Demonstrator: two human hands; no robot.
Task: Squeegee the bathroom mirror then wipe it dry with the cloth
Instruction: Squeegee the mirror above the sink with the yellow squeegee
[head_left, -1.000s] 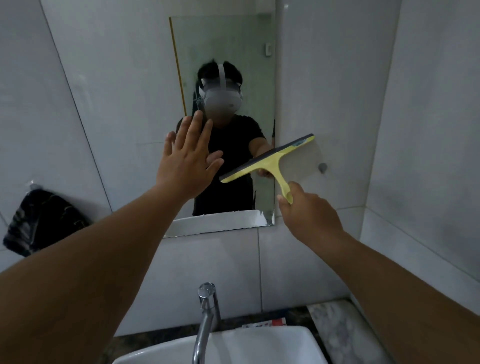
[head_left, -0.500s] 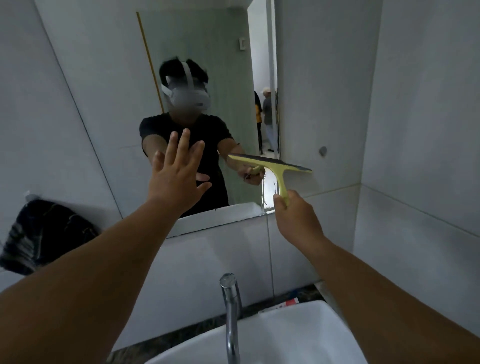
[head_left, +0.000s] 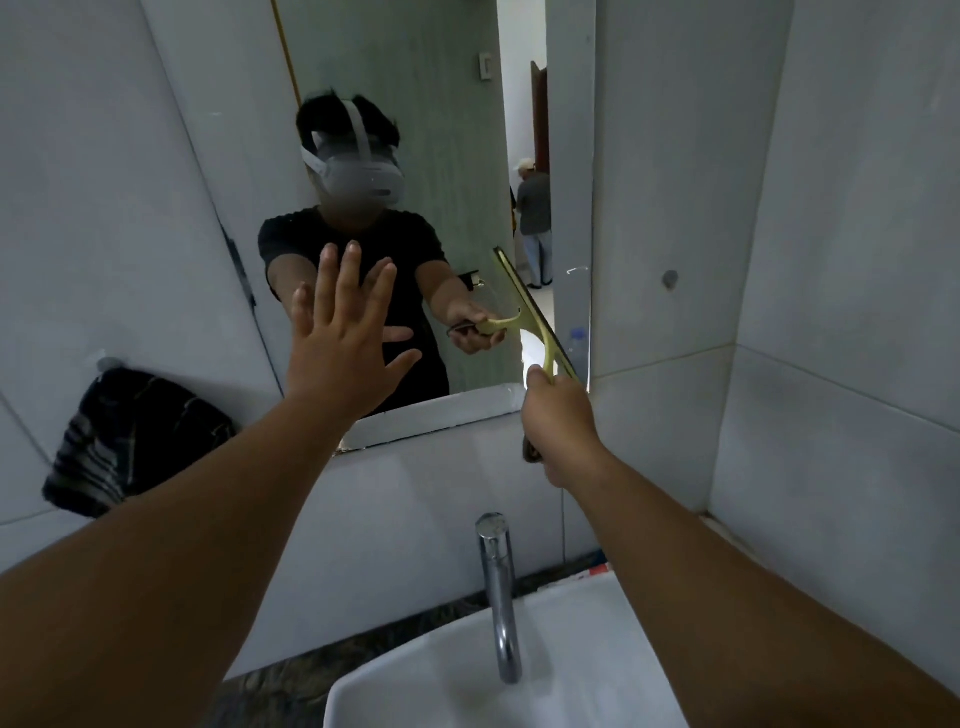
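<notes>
The bathroom mirror (head_left: 431, 104) hangs on the tiled wall ahead and reflects a person in a black shirt. My left hand (head_left: 343, 353) is spread flat, fingers apart, at the mirror's lower middle, holding nothing. My right hand (head_left: 558, 421) grips the handle of a yellow squeegee (head_left: 545, 345). Its blade slants steeply against the glass near the mirror's lower right corner, and its reflection meets it there. A dark striped cloth (head_left: 130, 441) hangs from a hook on the left wall, apart from both hands.
A chrome faucet (head_left: 498, 587) rises below my right arm over a white sink (head_left: 457, 680). A dark stone counter (head_left: 280, 686) runs along the wall. A tiled side wall (head_left: 857, 312) closes in on the right. The mirror shows another person in a doorway.
The squeegee blade has swung from nearly level to a steep slant and dropped toward the mirror's lower right corner. My left hand stays spread on the glass. My view has shifted.
</notes>
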